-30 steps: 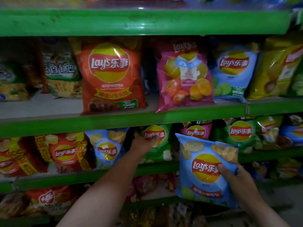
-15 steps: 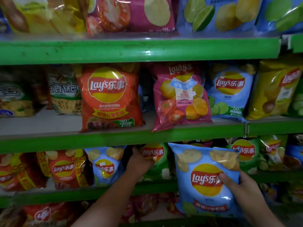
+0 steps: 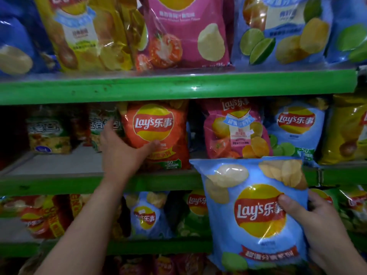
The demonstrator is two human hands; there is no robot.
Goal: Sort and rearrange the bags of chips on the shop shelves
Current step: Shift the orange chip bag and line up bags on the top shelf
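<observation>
Green shelves (image 3: 178, 87) of chip bags; left fingers (image 3: 153, 144) gripping orange bag (image 3: 156, 133), right fingers (image 3: 286, 201) holding blue bag (image 3: 254, 215).

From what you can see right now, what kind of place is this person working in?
Most likely a small shop's snack aisle. Green shelves in tiers carry many sealed chip bags facing outward, like the orange bag under the left hand. The right hand holds a light blue bag, as if restocking.
</observation>
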